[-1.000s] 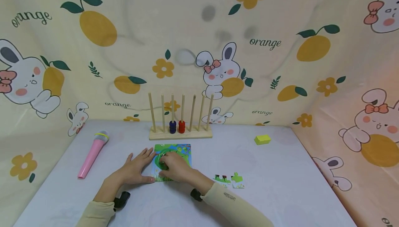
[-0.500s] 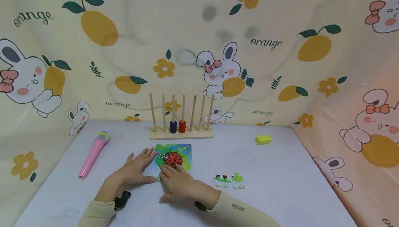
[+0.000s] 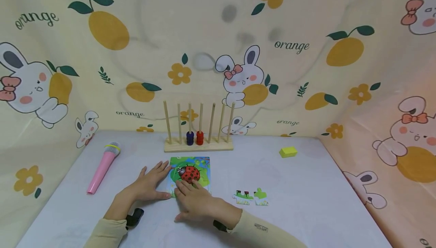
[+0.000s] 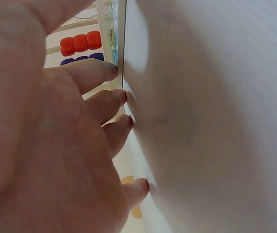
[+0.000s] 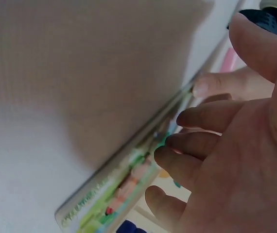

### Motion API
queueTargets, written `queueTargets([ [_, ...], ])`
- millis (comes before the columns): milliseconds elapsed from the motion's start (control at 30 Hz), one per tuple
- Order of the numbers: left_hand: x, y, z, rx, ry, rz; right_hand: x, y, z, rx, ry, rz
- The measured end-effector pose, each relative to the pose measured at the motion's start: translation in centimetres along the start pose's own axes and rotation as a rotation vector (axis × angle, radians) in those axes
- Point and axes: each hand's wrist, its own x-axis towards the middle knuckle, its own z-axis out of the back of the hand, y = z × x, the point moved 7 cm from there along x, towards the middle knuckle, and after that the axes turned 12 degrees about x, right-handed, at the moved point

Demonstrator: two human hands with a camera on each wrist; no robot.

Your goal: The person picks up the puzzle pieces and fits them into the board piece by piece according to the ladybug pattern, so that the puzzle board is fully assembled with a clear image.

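A square jigsaw puzzle (image 3: 189, 173) with a red ladybug picture lies flat at the middle of the table. My left hand (image 3: 150, 184) rests at its left edge, fingers spread and thumb by the lower left corner. In the left wrist view, the fingertips (image 4: 115, 72) touch the table beside the puzzle's edge. My right hand (image 3: 195, 201) lies over the puzzle's lower part with straight fingers, hiding most of its bottom edge. Seen from the right wrist, these fingers reach over the board's surface and hold nothing. Two loose puzzle pieces, one with dark red marks (image 3: 243, 197) and one green and white (image 3: 261, 197), lie to the right.
Behind the puzzle stands a wooden peg rack (image 3: 198, 148) with blue beads (image 3: 190, 138) and red beads (image 3: 200, 138) on two pegs. A pink toy microphone (image 3: 102, 170) lies on the left. At the back right sits a yellow block (image 3: 288, 152).
The right hand has uncurled and drawn back from the ladybug toward the puzzle's near edge, uncovering the picture. The left hand has stayed put.
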Motion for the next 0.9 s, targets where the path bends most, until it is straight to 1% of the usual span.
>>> queueTargets([
  [100, 0.0, 0.1, -0.1, -0.002, 0.007, 0.005, -0.4, -0.2, 0.4, 0.032, -0.012, 0.012],
  [233, 0.1, 0.2, -0.1, 0.003, 0.001, 0.008, -1.7, -1.1, 1.2, 0.052, -0.037, 0.001],
  [400, 0.2, 0.2, -0.2, -0.001, 0.012, 0.012, -3.9, -3.5, 1.8, 0.081, -0.059, -0.055],
  [567, 0.2, 0.3, -0.3, -0.005, 0.028, 0.026, -6.4, -6.4, 2.6, 0.089, -0.141, -0.117],
  [667, 0.1, 0.4, -0.3, -0.005, 0.034, 0.032, -7.8, -7.9, 2.8, 0.102, -0.172, -0.16],
  [800, 0.1, 0.4, -0.2, -0.008, 0.035, 0.03, -9.2, -9.1, 2.8, 0.105, -0.202, -0.188],
  [900, 0.1, 0.5, -0.2, -0.008, 0.03, 0.026, -9.6, -9.6, 2.8, 0.105, -0.217, -0.191],
])
